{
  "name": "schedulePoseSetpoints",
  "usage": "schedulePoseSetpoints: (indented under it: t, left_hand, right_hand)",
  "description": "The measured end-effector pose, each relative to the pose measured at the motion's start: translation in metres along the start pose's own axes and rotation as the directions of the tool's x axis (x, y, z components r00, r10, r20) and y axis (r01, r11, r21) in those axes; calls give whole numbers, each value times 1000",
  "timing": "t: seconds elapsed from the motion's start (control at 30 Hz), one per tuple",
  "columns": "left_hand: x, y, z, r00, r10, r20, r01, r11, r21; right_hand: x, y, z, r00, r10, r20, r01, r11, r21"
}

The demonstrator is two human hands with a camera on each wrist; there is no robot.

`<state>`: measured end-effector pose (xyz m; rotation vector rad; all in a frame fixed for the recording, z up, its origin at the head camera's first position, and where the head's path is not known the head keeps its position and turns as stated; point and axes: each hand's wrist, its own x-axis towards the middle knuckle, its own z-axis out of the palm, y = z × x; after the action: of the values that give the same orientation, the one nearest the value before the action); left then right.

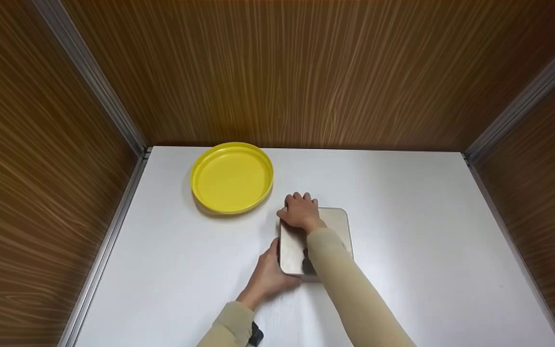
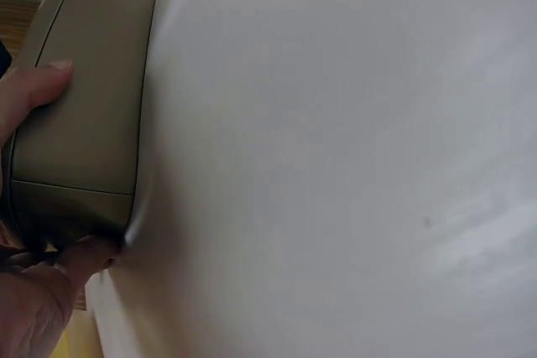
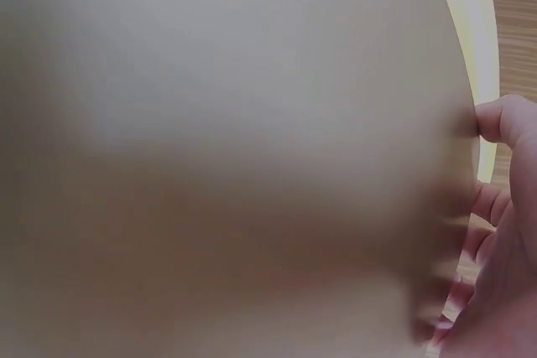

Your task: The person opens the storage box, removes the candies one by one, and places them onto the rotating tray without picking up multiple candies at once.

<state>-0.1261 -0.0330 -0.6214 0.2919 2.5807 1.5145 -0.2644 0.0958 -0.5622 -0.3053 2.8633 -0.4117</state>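
Observation:
A beige box (image 1: 335, 226) with rounded corners and a glossy flat top sits in front of me in the head view. My right hand (image 1: 301, 211) reaches over the top and grips the far left corner, its fingers bent over the far edge. At the near left corner my left hand (image 1: 269, 274) holds the box low. In the left wrist view thin dark seams cross the side of the box (image 2: 92, 132); the left thumb (image 2: 46, 85) presses on that side. The box top (image 3: 252, 81) fills most of the right wrist view, blurred, with right fingertips along its edge.
A round yellow plate (image 1: 233, 180) with a raised rim lies on the white table (image 1: 403, 241), beyond the box and to its left. Wood-grain panels (image 1: 282, 72) close off the back and both sides, with metal rails (image 1: 104, 82) at the corners.

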Motion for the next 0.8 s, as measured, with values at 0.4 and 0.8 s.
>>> schedulePoseSetpoints:
  t: [0.4,0.8]
  left_hand:
    - [-1,1,4,1000,6,18,-5,1000,-14]
    - [-2,1,3,999,-38,34,38,999,-20]
  right_hand:
    - [1,5,1,997,53,51,-57,995,83]
    - [0,0,1,997,70,36,-74,992,103]
